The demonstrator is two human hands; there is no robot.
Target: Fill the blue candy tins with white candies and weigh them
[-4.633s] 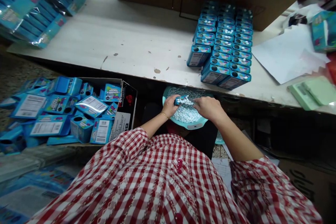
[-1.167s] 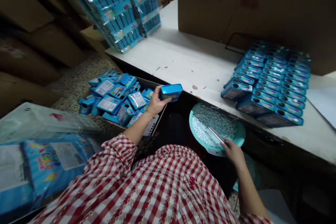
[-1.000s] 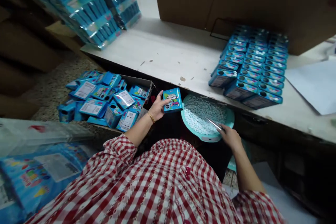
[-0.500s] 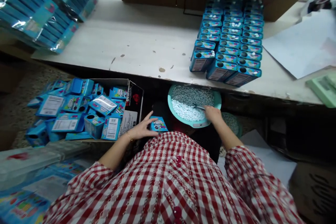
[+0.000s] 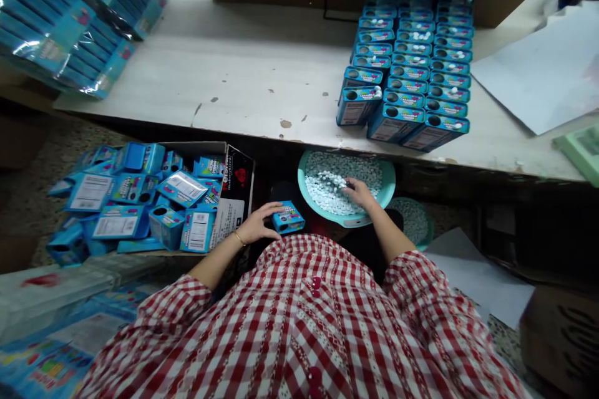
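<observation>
My left hand (image 5: 259, 223) has its fingers round the left end of a small blue box (image 5: 287, 217), just left of the basin. My right hand (image 5: 359, 193) is closed on a dark scoop (image 5: 344, 184) inside the turquoise basin (image 5: 306, 190). Small white pellets (image 5: 327, 199) fill the basin, and some are heaped on the scoop. Much of the scoop is hidden by pellets and fingers. An open carton (image 5: 238, 190) of loose blue boxes (image 5: 116, 221) stands to the left of my left hand.
On the white table (image 5: 253, 75), rows of upright blue boxes (image 5: 407, 84) stand at the right. Wrapped packs (image 5: 70, 31) lie at the far left. A second basin (image 5: 412, 218) of pellets sits below, beside paper (image 5: 472, 268). The table's front edge overhangs the basin.
My right hand has moved left and inward over the basin, and pellets are now raised on the scoop. The small box has turned and my left fingers have closed on it.
</observation>
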